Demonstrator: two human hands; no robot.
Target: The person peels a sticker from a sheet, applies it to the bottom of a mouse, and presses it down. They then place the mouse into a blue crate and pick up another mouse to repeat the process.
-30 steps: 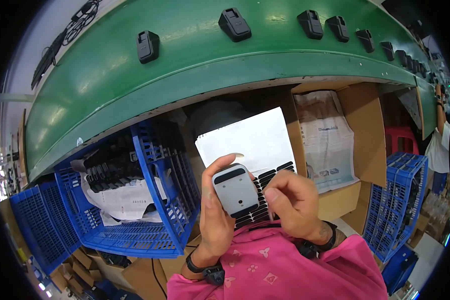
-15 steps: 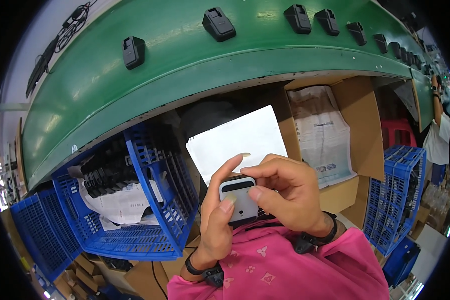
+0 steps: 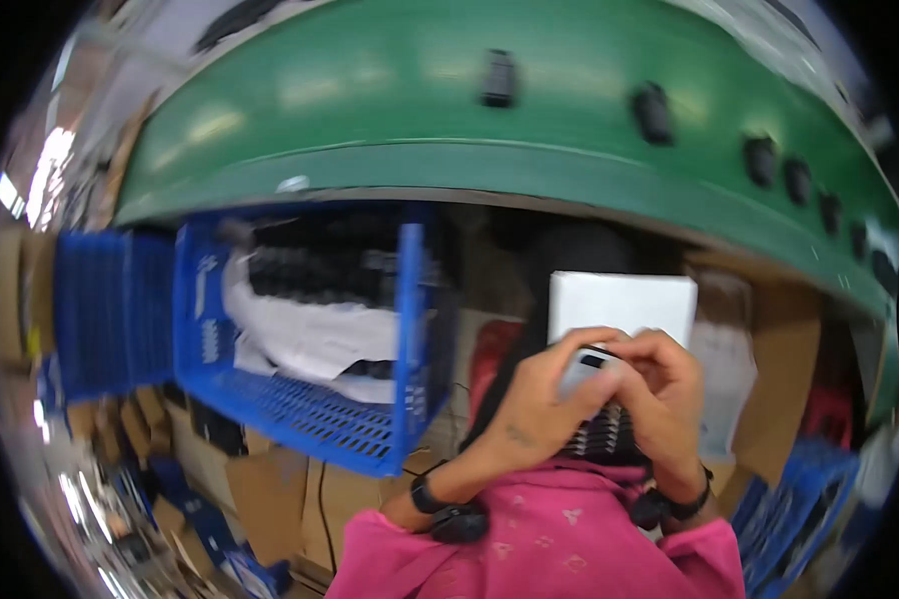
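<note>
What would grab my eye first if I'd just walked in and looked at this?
Probably the long green bench, stretching across the top with dark devices spaced along it. Right of centre, above a bright pink garment, the left hand holds a small grey device, with the right hand close up to it. At left, a blue crate contains whitish paper and black items too blurred to identify.

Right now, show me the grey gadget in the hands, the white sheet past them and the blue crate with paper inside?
Grey gadget [image 3: 574, 375], head view: its grey face.
White sheet [image 3: 624, 301], head view: its visible middle.
Blue crate [image 3: 410, 329], head view: its right upright edge.
</note>
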